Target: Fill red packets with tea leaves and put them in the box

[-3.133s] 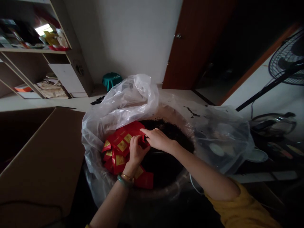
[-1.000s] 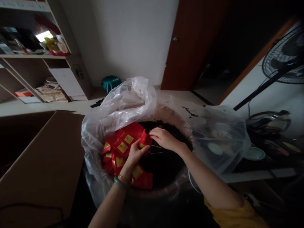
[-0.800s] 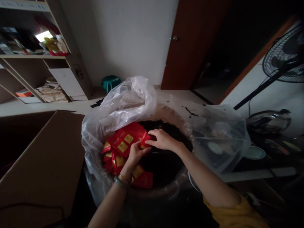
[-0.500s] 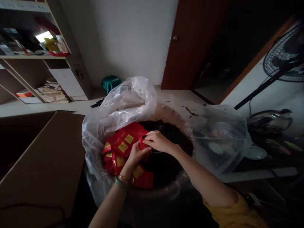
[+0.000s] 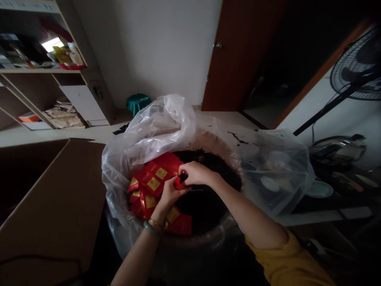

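Observation:
In front of me is a round tub [image 5: 205, 139] lined with clear plastic [image 5: 178, 123], with dark, loose, crumbly leaf-like material [image 5: 208, 159] in it. Several red packets [image 5: 156, 172] with gold square labels are heaped on its left side. Above the material, my left hand [image 5: 171, 192] grips one small red packet [image 5: 179, 183] between thumb and fingers. The packet's mouth gapes, dark inside. My right hand [image 5: 196, 173] is closed at that mouth, its fingertips bent over the rim; whether they also hold some of the material is hidden.
A large cardboard box [image 5: 68, 190] stands at the left. Plastic sheeting [image 5: 276, 171] spreads over the right side, near a pale green dish [image 5: 320, 189] and a glass-lidded pan [image 5: 337, 151]. Behind are shelves [image 5: 71, 71], a brown door [image 5: 232, 59] and a fan [image 5: 357, 67].
My right hand has shifted slightly left over the packet and its fingers have curled at the rim. The packet's mouth now shows wider. My left hand has kept its hold.

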### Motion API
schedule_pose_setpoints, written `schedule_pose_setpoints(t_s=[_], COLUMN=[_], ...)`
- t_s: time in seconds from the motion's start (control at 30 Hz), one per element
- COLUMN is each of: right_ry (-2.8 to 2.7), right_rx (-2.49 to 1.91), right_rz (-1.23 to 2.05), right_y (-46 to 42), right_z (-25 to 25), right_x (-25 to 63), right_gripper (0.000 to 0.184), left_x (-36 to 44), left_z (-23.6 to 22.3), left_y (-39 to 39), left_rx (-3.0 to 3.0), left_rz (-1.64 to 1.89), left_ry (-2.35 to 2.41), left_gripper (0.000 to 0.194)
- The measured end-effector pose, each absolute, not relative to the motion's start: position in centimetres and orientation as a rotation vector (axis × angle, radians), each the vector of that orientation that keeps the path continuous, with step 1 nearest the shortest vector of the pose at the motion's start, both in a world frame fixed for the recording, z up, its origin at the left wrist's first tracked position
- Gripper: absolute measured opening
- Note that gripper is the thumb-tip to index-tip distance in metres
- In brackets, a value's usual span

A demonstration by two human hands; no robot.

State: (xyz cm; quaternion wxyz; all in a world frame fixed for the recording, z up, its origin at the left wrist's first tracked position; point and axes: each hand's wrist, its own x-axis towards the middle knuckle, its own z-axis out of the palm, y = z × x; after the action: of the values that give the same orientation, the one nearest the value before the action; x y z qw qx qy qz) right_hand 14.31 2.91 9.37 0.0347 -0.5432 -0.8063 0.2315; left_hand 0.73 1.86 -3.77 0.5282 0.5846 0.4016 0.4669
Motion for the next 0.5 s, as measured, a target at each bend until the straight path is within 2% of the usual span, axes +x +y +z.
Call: schedule_pose_setpoints(t_s=[0.13,0.3,0.5], right_ry=[-2.581,-2.493,-2.149], right_rx=[-1.797,-1.717,-1.591], right_rz=[0.593,0.53,0.793], right_y=[2.8,3.0,4.1], right_z=[9.8,9.5,9.6], right_x=[13.6,13.7,16.2], right_gripper=[0.034,0.021,0.021], left_x=[0.6,0.7,0.8], left_z=[-3.8,-3.4,-3.4], left_y=[1.9,1.9,2.0], left_rx=[1.569,1.596,1.443], left_rz=[1.086,1.131,1.227], left_ry=[1.046,1.125,1.136], left_gripper=[0.044,0.035,0.033])
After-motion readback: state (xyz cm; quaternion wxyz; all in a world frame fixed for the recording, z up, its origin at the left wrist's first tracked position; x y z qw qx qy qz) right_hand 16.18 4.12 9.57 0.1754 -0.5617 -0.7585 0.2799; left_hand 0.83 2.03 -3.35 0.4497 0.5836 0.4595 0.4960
